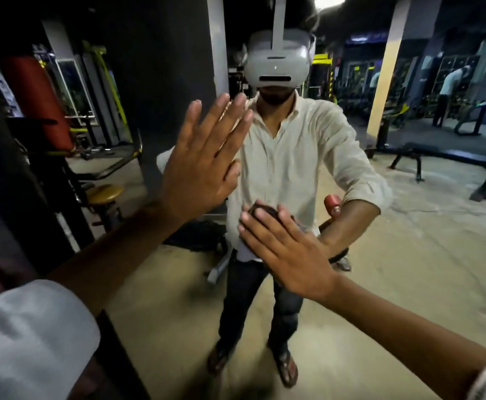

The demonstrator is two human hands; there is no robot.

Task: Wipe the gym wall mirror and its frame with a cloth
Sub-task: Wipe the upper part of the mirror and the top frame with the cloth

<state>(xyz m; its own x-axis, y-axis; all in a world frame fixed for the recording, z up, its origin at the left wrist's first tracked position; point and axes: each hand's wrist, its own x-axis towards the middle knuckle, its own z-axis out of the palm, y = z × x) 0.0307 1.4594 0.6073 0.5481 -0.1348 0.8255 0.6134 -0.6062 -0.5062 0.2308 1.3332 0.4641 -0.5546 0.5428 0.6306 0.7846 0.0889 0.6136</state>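
Note:
The wall mirror (409,255) fills most of the view and reflects me standing in front of it. My left hand (204,160) lies flat on the glass at upper left, fingers straight and spread, holding nothing. Lower and to the right, my right hand (288,249) presses a dark cloth (264,211) against the glass with straight fingers. Only a small bunch of cloth shows past the fingertips; the rest is hidden under the palm. A dark strip (19,183) runs down the mirror's left side; I cannot tell whether it is the frame.
In the reflection are a black weight bench (452,160) at right, a round stool (104,194) and a red punching bag (36,90) at left, a pale pillar (386,67), and another person (449,93) far back.

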